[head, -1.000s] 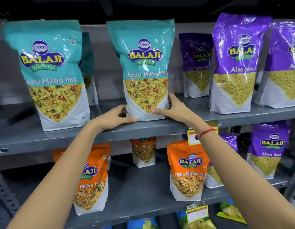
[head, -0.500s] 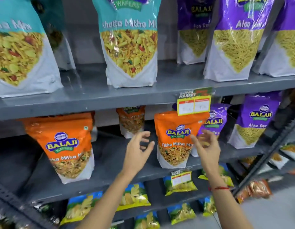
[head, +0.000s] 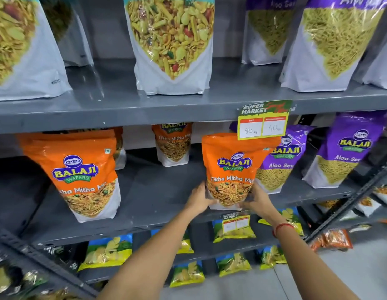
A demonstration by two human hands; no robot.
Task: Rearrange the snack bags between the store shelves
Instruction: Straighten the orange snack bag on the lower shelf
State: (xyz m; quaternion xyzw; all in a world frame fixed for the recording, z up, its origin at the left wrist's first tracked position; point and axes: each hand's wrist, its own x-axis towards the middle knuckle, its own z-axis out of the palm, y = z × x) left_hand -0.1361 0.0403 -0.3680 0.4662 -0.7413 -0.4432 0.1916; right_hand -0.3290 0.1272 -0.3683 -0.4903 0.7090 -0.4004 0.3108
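An orange Tikha Mitha Mix bag (head: 233, 167) stands upright near the front of the middle shelf (head: 157, 198). My left hand (head: 199, 198) grips its lower left corner and my right hand (head: 257, 200) grips its lower right corner. A second orange bag (head: 80, 174) stands at the left of the same shelf, and a third (head: 173, 144) stands farther back. On the upper shelf (head: 145, 109) stands a teal Khatta Mitha Mix bag (head: 170, 46), with another (head: 21, 50) to its left.
Purple Aloo Sev bags (head: 281, 163) (head: 346, 152) stand right of the held bag, more (head: 333, 44) above. A yellow price tag (head: 263, 121) hangs from the upper shelf edge, overlapping the held bag's top. Small yellow-green packets (head: 108, 250) fill the lower shelves. A slanted rack post (head: 350, 202) stands at the right.
Both hands left the teal bag on the upper shelf, dropped to the middle shelf, and closed on the orange bag's lower corners. The view tilted downward.
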